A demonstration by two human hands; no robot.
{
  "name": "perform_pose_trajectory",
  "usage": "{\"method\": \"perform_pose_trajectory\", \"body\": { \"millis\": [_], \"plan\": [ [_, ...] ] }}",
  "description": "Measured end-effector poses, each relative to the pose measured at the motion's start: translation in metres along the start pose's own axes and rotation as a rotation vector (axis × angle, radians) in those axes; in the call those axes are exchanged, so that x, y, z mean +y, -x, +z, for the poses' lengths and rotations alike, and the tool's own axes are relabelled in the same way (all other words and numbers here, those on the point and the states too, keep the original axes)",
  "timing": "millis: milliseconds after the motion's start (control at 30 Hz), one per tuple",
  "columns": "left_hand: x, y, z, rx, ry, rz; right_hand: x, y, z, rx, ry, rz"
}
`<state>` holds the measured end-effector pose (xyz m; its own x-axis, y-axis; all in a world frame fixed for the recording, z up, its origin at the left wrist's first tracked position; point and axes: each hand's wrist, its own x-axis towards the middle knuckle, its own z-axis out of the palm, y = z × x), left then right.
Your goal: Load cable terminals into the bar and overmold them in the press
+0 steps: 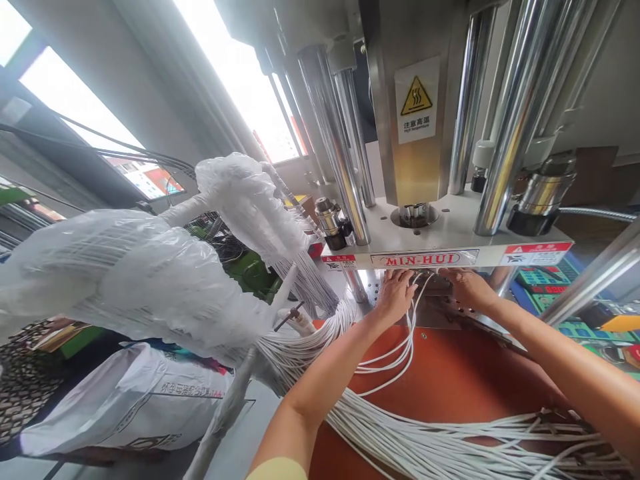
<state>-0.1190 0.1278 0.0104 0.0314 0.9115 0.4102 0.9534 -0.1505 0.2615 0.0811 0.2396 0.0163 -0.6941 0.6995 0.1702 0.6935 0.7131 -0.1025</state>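
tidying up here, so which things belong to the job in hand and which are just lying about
Job in hand:
MIN-HUI machine
white cables
plastic-wrapped cable bundles
orange-brown work surface

Apparently just lying about:
white printed sack
blue-green panels, use unclear

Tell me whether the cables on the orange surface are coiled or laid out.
Laid out: white cables run across the orange surface in long strands, fanning apart rightward; a few others curve up beside the left hand.
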Motion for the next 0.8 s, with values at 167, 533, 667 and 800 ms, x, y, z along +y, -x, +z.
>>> {"method": "perform_pose_trajectory", "body": {
  "millis": [167, 533, 667, 800],
  "plan": [
    [-0.009, 0.005, -0.005, -0.037, -0.011, -0.011, -0.025, 0.007, -0.005, -0.080, 0.184, -0.063],
    [-0.009, 0.007, -0.010, 0.031, 0.041, -0.064, -0.035, -0.005, -0.019, -0.174, 0.299, -0.109],
    [-0.017, 0.009, -0.011, -0.031, -0.002, -0.080, -0.049, -0.008, -0.012, -0.150, 0.265, -0.070],
    [-0.022, 0.010, -0.008, 0.004, 0.035, -0.099, -0.055, -0.010, -0.006, -0.089, 0.176, -0.052]
  ]
}}
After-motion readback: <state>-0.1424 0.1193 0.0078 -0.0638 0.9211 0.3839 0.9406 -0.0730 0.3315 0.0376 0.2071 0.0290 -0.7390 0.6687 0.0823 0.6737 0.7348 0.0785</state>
